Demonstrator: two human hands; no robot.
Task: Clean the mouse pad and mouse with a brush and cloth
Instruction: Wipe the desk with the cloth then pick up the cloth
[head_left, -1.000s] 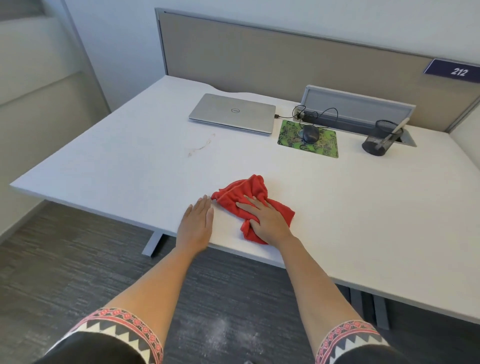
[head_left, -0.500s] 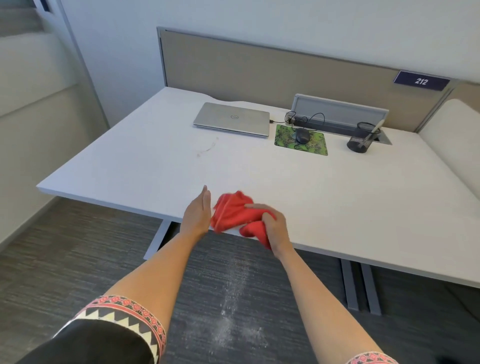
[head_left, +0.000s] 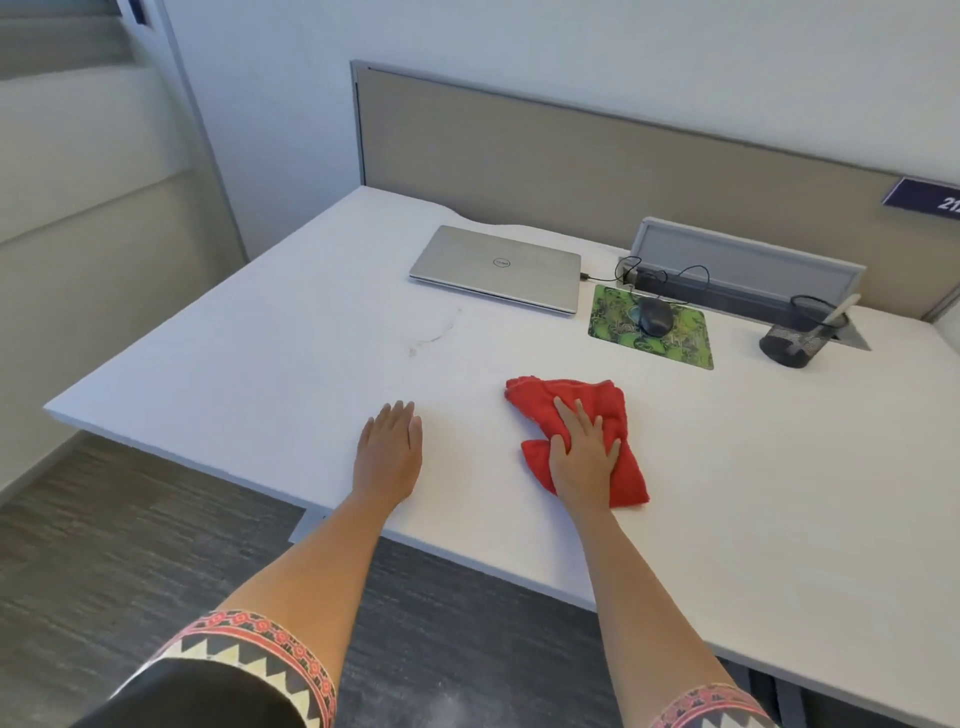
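While my right hand (head_left: 584, 457) lies flat with fingers spread, pressing the red cloth (head_left: 576, 431) onto the desk (head_left: 260, 374) near its front edge, my left hand (head_left: 389, 452) rests palm down, fingers together, on bare desk well apart from the cloth. Toward the back edge I see the green mouse pad (head_left: 675, 343) with the mouse (head_left: 655, 317) on it, a closed laptop (head_left: 496, 267) beside it, and 1 mesh cup (head_left: 792, 340) holding a pale handle I can't identify.
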